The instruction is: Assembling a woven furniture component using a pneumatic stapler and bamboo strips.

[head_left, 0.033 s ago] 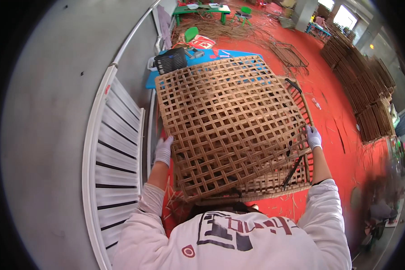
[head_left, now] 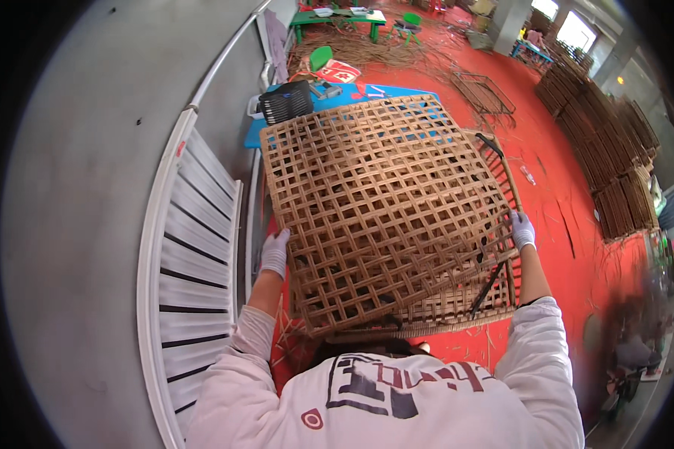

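A large woven lattice panel (head_left: 382,202) of brown strips lies tilted in front of me, spanning most of the space between my arms. My left hand (head_left: 275,251), in a pale glove, grips its left edge. At the right edge my gloved right hand (head_left: 523,229) is closed on the panel, thumb side toward the weave; its fingertips are partly hidden. Under the panel is a woven frame (head_left: 449,303) with a rounded rim, showing at the near side and along the right. A dark strip (head_left: 487,288) slants across that frame near its right corner.
A blue table (head_left: 337,99) with a black basket (head_left: 286,103) stands beyond the panel. A white radiator (head_left: 198,262) lines the wall at left. Stacked woven panels (head_left: 595,135) stand at right. A bare frame (head_left: 483,93) and loose strips lie on the red floor (head_left: 554,202).
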A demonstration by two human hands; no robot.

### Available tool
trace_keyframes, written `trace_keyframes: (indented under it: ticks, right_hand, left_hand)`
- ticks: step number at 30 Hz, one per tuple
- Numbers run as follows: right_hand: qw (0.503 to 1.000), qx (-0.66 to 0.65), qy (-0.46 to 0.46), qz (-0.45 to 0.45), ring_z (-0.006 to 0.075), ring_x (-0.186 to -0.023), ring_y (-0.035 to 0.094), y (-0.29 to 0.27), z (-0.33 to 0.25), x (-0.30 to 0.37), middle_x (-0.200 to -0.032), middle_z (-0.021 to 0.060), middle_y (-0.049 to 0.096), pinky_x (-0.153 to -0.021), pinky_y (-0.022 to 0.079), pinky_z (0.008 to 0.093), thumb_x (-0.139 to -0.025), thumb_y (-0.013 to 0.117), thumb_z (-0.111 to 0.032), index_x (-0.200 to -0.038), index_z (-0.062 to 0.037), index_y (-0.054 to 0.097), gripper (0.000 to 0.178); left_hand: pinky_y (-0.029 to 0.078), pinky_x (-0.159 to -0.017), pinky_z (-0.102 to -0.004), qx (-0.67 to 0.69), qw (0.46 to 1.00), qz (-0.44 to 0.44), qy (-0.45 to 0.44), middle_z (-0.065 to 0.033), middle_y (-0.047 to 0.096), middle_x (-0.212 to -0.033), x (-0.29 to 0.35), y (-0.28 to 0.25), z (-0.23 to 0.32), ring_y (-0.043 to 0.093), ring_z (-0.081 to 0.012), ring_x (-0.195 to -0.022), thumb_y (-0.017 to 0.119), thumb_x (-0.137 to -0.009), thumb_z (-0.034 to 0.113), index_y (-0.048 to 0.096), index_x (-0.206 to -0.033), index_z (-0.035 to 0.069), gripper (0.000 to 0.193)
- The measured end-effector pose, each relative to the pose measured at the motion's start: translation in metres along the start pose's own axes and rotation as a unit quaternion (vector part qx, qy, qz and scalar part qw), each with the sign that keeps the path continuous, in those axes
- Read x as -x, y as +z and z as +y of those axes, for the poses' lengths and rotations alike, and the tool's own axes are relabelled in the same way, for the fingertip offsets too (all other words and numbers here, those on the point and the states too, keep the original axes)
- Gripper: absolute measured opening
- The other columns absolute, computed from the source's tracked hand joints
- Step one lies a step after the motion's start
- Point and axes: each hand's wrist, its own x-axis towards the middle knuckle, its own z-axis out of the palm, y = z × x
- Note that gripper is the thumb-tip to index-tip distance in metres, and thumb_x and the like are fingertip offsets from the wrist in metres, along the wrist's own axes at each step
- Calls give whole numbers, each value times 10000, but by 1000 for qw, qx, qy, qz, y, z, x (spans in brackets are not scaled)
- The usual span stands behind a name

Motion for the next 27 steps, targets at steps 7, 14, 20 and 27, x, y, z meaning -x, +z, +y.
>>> trace_keyframes:
  ticks: [7,14,20,27]
  right_hand:
    - [996,3,91,-7,409,-1011,694,-25,-23,38,-987,270,724,-887,504,481,-897,444,-770,-991,31,757,865]
    - [968,-219,122,8,144,-575,589,-31,-22,148,-673,80,651,-563,469,314,-963,585,-586,-834,28,749,648]
    - [956,-238,159,64,130,-569,566,-19,14,186,-651,62,641,-578,469,301,-971,597,-555,-787,31,722,627]
    - [966,-159,204,-15,207,-599,624,13,50,166,-671,95,662,-555,464,359,-922,527,-696,-875,10,737,738]
  left_hand:
    - [475,-945,-394,103,984,133,53,-232,710,-1159,-11,8,-7,663,-357,-1091,678,-907,444,659,-1206,-73,598]
    - [479,-950,-373,97,992,62,58,-201,721,-1165,-58,-44,-2,669,-296,-1092,630,-960,386,677,-1194,-79,523]
    - [471,-944,-300,179,975,15,134,-136,723,-1143,-58,-35,17,645,-193,-1077,629,-979,361,692,-1215,-31,462]
    - [475,-940,-351,-22,996,46,72,-148,713,-1182,-50,-25,32,664,-281,-1080,658,-938,361,638,-1286,9,496]
